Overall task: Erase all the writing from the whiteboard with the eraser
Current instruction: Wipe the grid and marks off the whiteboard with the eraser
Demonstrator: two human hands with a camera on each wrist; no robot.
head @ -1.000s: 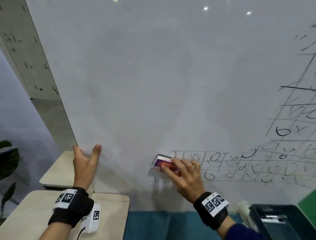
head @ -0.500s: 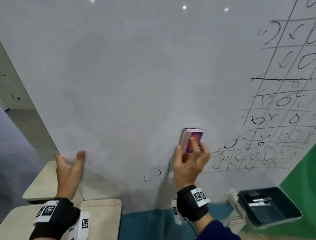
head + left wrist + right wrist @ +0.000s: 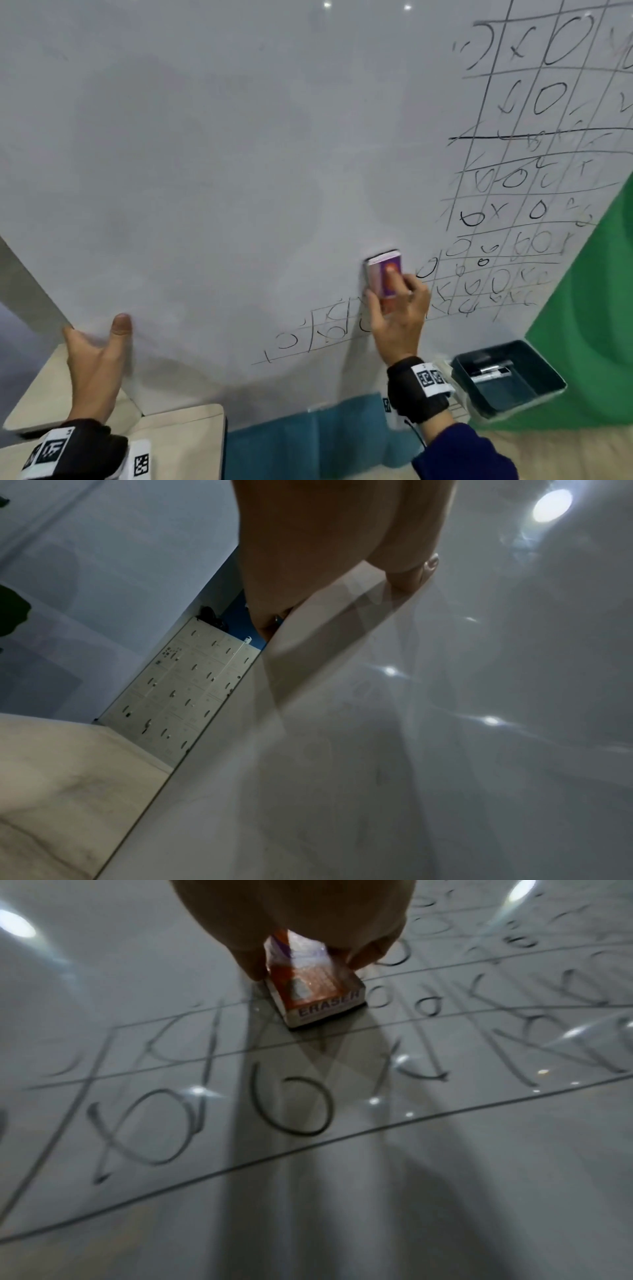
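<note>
Whiteboard [image 3: 212, 164] fills the head view, tilted, its left and centre wiped to grey haze. Writing [image 3: 534, 192] remains from 1 to 4 o'clock: a grid of O's and X's, plus a lower strip of cells toward 6 o'clock. Green surface [image 3: 589, 325] at 4 o'clock; dark tray [image 3: 534, 394] with markers at 5 o'clock; beige desks [image 3: 178, 442] at 7 to 8 o'clock.

Right hand [image 3: 399, 318] sits just right of centre, wrist low, fingers pointing up the board. Thumb on the left side, fingers curled over the right and the back: a firm grip round the eraser [image 3: 385, 279]. Eraser stands upright, felt face pressed to the board at the left edge of the grid, above the lower strip. Right wrist view confirms contact, label end toward the camera.

Left hand [image 3: 99, 353] at 8 o'clock on the board's lower-left edge. Thumb [image 3: 120, 323] lies on the front face, fingers reach behind the edge; how tightly they curl I cannot tell. It looks to be steadying the board.

Risks, as I judge them:
- Strokes could skip the lower strip and leave its marks, since the eraser sits above it.
- Light pressure would smear ink to more haze, not lift it.
- The heel of the right hand rides near wet-looking marks; it could smudge them.
- A hard push may shift the board if the left hand loosens.
</note>
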